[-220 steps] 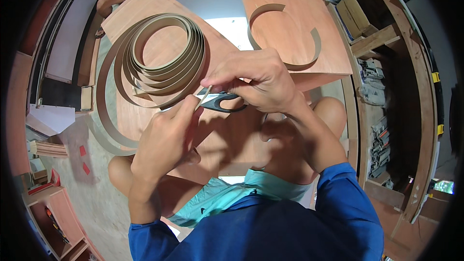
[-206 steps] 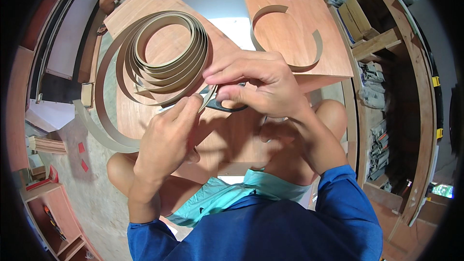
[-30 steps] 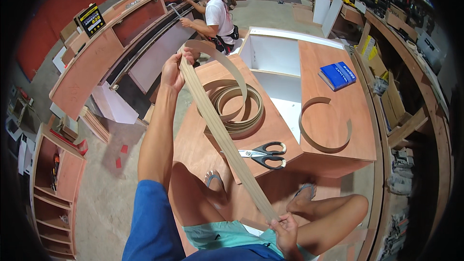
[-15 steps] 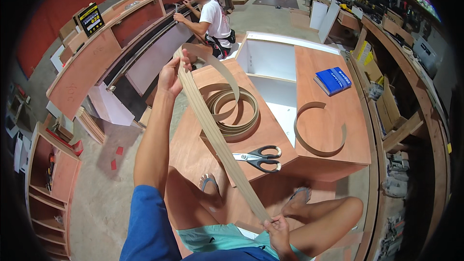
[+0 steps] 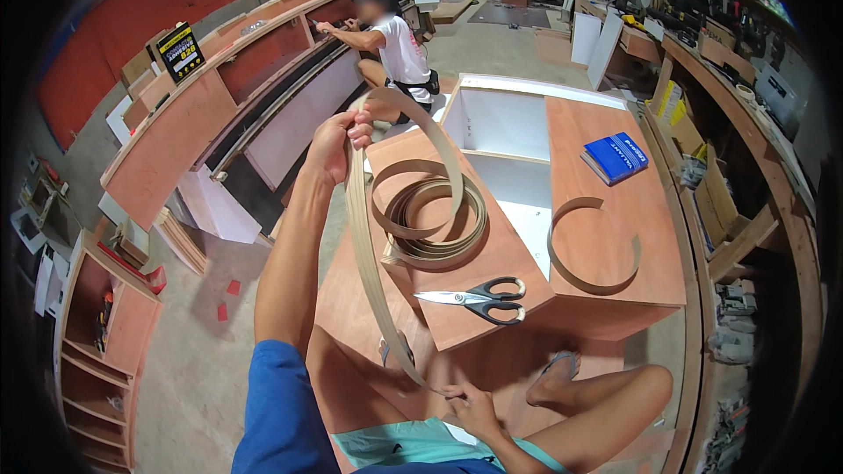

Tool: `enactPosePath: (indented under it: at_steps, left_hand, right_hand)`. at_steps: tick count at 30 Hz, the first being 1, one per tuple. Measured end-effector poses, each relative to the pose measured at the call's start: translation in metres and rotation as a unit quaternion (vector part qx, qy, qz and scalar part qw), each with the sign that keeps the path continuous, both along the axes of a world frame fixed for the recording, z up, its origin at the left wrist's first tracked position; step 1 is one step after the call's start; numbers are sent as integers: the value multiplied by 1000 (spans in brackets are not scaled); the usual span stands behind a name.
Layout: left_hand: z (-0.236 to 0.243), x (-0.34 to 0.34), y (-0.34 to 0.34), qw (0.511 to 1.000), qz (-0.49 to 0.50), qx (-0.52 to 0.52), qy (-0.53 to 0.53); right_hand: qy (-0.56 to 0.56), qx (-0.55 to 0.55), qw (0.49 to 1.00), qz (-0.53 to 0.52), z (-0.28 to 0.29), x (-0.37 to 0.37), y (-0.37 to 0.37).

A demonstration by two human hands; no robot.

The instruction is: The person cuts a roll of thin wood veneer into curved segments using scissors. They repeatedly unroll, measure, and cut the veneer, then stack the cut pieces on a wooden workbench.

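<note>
— Since half a second ago, what has shifted?
— Barely anything: the right hand (image 5: pixel 474 404) has edged a little right at the bottom centre, and the left hand (image 5: pixel 338 142) stays raised in the upper middle, the strip (image 5: pixel 362 254) still stretched between them.
— How are the hands set?
— The right pinches the strip's near end, fingers closed on it, above the person's lap. The left is closed around the strip up high, where it loops over and drops to the coil (image 5: pixel 430 219).
— Where is the coil?
— At frame centre, lying on the brown board (image 5: pixel 492 254). Scissors (image 5: pixel 479 298) lie just below it, near the board's edge.
— And farther off?
— A curved offcut (image 5: pixel 593 246) at centre right, a blue book (image 5: pixel 616 156) beyond it, and another person (image 5: pixel 399 44) crouching at the top by a long counter (image 5: pixel 193 114).
</note>
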State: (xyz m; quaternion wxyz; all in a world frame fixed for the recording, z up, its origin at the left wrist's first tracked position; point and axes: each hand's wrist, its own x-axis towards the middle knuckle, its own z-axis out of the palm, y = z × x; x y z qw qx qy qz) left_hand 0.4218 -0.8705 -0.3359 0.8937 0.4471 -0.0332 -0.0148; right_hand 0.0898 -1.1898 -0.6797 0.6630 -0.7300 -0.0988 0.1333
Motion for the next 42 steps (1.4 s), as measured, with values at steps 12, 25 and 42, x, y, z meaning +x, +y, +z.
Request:
enactPosePath:
  at_steps: [12,25,42]
  left_hand:
    - [-13,-62,10,954,-52,293,39]
    - [-111,-147,-24,951,-52,302,-32]
    - [-113,-172,-31,960,-36,273,-46]
  right_hand:
    - [-234,-152,955,100,134,33,-14]
    - [-288,-418,857,85,190,150,-52]
    - [-295,-460,813,203,182,207,-26]
